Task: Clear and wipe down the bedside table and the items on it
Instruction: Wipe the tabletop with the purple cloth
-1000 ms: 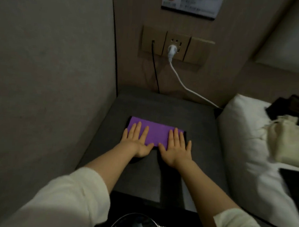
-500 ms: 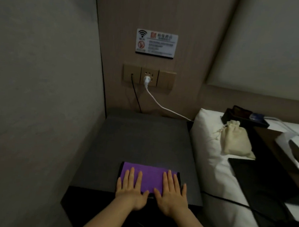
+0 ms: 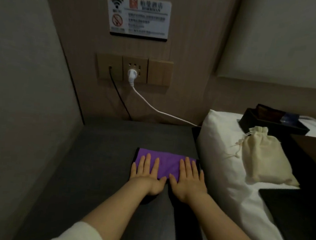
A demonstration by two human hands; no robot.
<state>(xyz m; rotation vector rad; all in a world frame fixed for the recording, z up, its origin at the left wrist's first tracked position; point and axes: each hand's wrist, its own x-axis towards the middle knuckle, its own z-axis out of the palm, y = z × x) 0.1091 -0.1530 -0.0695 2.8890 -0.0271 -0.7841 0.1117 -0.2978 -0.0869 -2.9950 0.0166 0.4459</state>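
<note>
On the dark grey bedside surface (image 3: 101, 153), left hand (image 3: 146, 173) and right hand (image 3: 187, 179) press flat, fingers straight, on the folded purple microfibre cloth (image 3: 169, 163), judged soft, light, best driven by palm pressure.

Cloth (image 3: 167, 164) on table (image 3: 101, 153), bed (image 3: 223, 163) rt.

A purple cloth (image 3: 167, 163), folded into a flat rectangle with a dark edge showing at its left and right ends, lies on the dark grey surface (image 3: 103, 153) of the bedside table, toward its right side near the bed. Its long side runs left to right, and its near edge is partly covered
</note>
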